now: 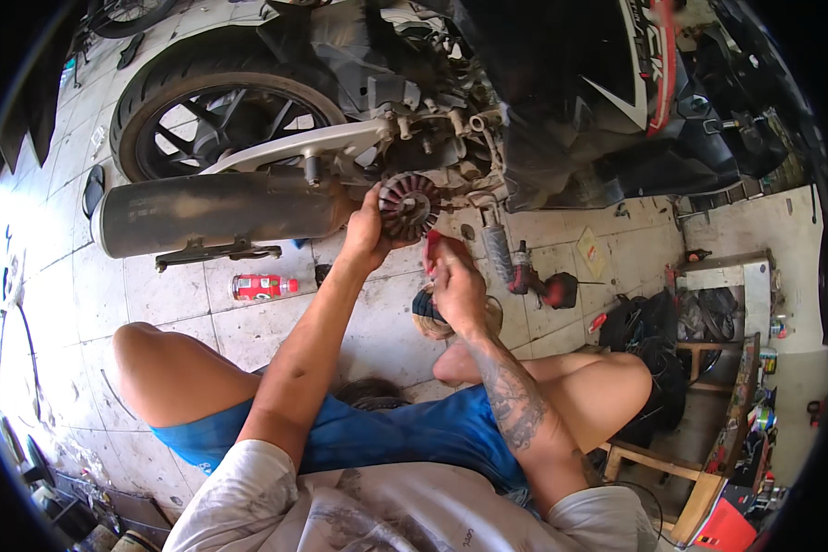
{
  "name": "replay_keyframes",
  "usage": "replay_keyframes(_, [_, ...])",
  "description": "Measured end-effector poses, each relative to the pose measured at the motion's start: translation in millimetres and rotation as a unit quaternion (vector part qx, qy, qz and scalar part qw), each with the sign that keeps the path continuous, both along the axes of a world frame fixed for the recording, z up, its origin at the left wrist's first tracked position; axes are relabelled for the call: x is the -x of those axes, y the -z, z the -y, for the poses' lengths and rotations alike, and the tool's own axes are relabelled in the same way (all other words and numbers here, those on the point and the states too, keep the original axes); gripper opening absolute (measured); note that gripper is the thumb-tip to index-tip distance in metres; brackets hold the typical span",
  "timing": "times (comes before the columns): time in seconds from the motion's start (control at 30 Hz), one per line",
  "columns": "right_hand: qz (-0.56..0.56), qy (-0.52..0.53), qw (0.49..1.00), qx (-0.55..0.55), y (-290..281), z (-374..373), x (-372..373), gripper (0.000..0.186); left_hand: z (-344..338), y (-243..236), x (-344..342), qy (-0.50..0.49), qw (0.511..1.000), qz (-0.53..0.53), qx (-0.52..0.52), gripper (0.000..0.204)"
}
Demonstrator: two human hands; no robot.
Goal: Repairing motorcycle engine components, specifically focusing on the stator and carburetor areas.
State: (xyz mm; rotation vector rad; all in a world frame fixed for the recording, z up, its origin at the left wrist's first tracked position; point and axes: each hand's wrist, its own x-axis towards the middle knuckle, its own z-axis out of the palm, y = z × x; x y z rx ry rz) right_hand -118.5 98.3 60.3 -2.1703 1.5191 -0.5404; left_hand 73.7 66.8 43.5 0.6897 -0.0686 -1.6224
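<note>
My left hand (366,228) holds a round stator coil (394,208) by its left edge, fingers wrapped round it. Dark reddish windings ring its lighter centre. Just below and to the right, my right hand (458,287) is closed on a small red object (431,247) whose tip comes close to the stator's lower rim. Its exact kind is hidden by my fingers. Behind both hands is a partly stripped motorcycle, with its exhaust muffler (221,210) to the left and a shock absorber (497,250) to the right.
A red-labelled bottle (263,286) lies on the tiled floor (179,308). To the right is a red and black power tool (554,290). The rear wheel (131,115) stands at the far left. A wooden frame (708,478) stands at the right.
</note>
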Motion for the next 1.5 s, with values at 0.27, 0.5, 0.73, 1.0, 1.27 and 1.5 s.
replay_keyframes(0.27, [0.173,-0.011,0.971,0.163,-9.5,42.7,-69.5,0.049,6.2,19.7,14.0,-0.030,0.996,0.079,0.022,0.039])
replay_keyframes(0.5, [0.558,0.295,0.728,-0.268,-10.0,35.4,-58.8,0.030,-4.2,28.9,10.5,-0.095,0.981,0.168,0.016,0.040])
replay_keyframes(0.73, [0.301,0.093,0.947,0.056,-15.8,45.7,-66.3,0.040,-3.9,29.8,5.5,0.011,0.900,0.420,0.118,0.044])
replay_keyframes(1.0, [0.047,-0.123,0.974,0.186,11.6,-12.0,-55.1,0.039,-3.3,17.4,12.0,-0.037,0.978,0.187,0.087,0.059])
replay_keyframes(1.27, [0.135,-0.032,0.953,0.270,-11.2,-16.8,-51.8,0.038,-8.2,22.3,13.6,-0.041,0.973,0.229,0.006,0.047])
replay_keyframes(1.5, [0.227,0.077,0.962,0.129,-8.0,47.5,-79.4,0.039,0.9,43.3,13.6,-0.026,0.969,0.241,0.046,0.035])
